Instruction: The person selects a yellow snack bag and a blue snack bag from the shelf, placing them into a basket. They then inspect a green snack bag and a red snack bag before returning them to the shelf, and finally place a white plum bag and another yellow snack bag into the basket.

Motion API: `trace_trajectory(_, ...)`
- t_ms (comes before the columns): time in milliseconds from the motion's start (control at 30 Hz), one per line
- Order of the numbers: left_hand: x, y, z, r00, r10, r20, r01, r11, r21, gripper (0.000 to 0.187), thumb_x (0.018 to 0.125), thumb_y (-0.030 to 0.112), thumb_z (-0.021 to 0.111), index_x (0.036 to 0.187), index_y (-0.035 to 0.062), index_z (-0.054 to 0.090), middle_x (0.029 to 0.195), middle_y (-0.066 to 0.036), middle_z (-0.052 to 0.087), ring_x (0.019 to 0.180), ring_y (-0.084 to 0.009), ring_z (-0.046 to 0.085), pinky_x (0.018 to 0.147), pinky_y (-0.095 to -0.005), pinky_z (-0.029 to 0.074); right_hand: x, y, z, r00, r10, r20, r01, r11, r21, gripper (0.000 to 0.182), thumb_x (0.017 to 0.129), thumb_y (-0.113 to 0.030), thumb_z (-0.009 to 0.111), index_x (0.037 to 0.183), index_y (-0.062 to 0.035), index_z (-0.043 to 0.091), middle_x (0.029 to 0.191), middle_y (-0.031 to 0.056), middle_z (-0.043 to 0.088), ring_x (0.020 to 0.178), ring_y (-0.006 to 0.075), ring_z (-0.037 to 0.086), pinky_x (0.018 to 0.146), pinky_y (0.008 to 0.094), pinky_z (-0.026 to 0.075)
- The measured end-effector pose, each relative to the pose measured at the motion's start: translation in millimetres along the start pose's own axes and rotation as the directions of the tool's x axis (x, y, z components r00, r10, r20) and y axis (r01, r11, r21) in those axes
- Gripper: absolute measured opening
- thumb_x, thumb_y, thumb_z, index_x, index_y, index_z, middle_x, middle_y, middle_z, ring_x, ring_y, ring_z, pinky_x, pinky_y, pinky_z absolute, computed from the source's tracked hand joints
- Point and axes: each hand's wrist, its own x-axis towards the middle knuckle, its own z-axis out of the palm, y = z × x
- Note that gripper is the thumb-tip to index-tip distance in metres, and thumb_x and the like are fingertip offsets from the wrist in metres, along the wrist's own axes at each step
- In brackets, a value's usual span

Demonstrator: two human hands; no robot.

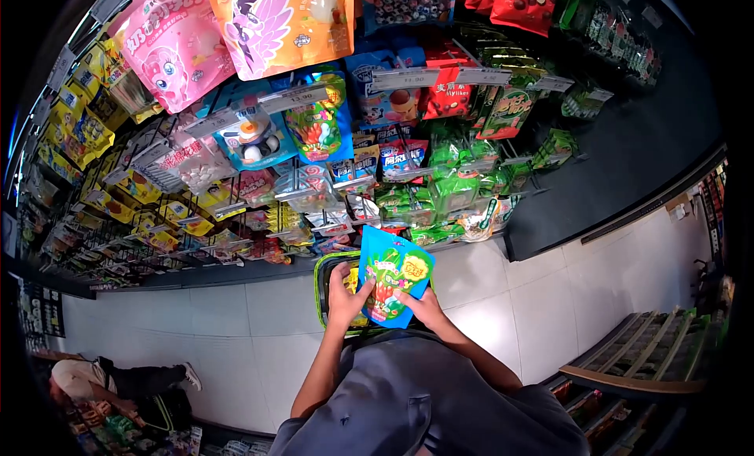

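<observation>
A blue and green candy bag (385, 263) with a yellow round logo is held up in front of my body, slightly tilted. My left hand (344, 300) is at its left edge, thumb against the front. My right hand (425, 308) grips the lower right edge, also with the thumb on the front. Fingers behind the bag are hidden. Below the bag and my left hand is a dark basket with a bright green rim (318, 289). Something yellow shows inside it, mostly covered. A similar blue and green bag (318, 126) hangs on the rack ahead.
Hooks with hanging candy bags fill the rack ahead, including a pink bag (177, 51) and an orange bag (287, 24). A dark shelf panel (613, 173) stands to the right. A slatted display (648, 350) is at lower right. Another person (86, 377) is at lower left.
</observation>
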Motion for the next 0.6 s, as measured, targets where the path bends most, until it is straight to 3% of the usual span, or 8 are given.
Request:
trace_trajectory(67, -1.0, 19.2, 5.8, 0.995, -0.084, 0.046, 0.087, 0.994, -0.068, 0.072, 0.072, 0.022, 0.082, 0.126, -0.0033, 0.040, 0.118, -0.018, 0.054, 0.110, -0.0256, 0.054, 0.093, -0.0372, 0.044, 5.5, -14.5, -17.7, 0.999, 0.034, 0.042, -0.036, 0.999, 0.037, 0.037, 0.082, -0.018, 0.072, 0.112, 0.0005, 0.062, 0.105, 0.0077, 0.068, 0.091, 0.0127, 0.063, 0.081, 0.0294, 0.051)
trace_trajectory(133, 2.6, 12.6, 18.4, 0.979, -0.057, 0.196, 0.129, 0.919, -0.373, 0.054, 0.081, 0.011, 0.074, 0.124, -0.0039, 0.043, 0.117, -0.014, 0.057, 0.107, -0.0195, 0.056, 0.092, -0.0325, 0.046, 7.5, -37.2, -31.3, 0.995, 0.052, 0.085, -0.058, 0.995, 0.077, 0.036, 0.083, -0.017, 0.072, 0.112, 0.0006, 0.061, 0.105, 0.0075, 0.067, 0.091, 0.0125, 0.063, 0.081, 0.0290, 0.051)
trace_trajectory(200, 2.1, 39.0, 24.5, 0.941, -0.163, 0.296, 0.296, 0.818, -0.493, 0.045, 0.080, 0.008, 0.074, 0.117, -0.0028, 0.052, 0.110, -0.012, 0.063, 0.100, -0.0167, 0.060, 0.088, -0.0305, 0.048, 11.8, -43.8, -45.2, 0.992, 0.066, 0.105, -0.077, 0.991, 0.106, 0.036, 0.084, -0.017, 0.071, 0.113, 0.0008, 0.061, 0.105, 0.0075, 0.067, 0.091, 0.0127, 0.063, 0.081, 0.0289, 0.051)
trace_trajectory(300, 3.1, 73.2, 35.0, 0.907, -0.230, 0.352, 0.403, 0.715, -0.572, 0.038, 0.080, 0.006, 0.073, 0.113, -0.0023, 0.056, 0.106, -0.010, 0.065, 0.093, -0.0146, 0.062, 0.084, -0.0293, 0.050, 15.3, -58.1, -61.6, 0.987, 0.087, 0.139, -0.110, 0.979, 0.170, 0.035, 0.085, -0.015, 0.069, 0.114, 0.0014, 0.059, 0.107, 0.0078, 0.066, 0.094, 0.0138, 0.062, 0.083, 0.0293, 0.051)
trace_trajectory(600, 0.8, 108.1, 80.8, 0.931, -0.335, 0.146, 0.352, 0.718, -0.601, 0.034, 0.079, 0.008, 0.076, 0.107, -0.0028, 0.060, 0.099, -0.010, 0.068, 0.084, -0.0125, 0.064, 0.078, -0.0277, 0.051, 31.2, -67.7, -102.8, 0.946, 0.201, 0.255, -0.282, 0.898, 0.337, 0.036, 0.086, -0.010, 0.067, 0.118, 0.0015, 0.055, 0.112, 0.0086, 0.064, 0.100, 0.0164, 0.061, 0.089, 0.0322, 0.049)
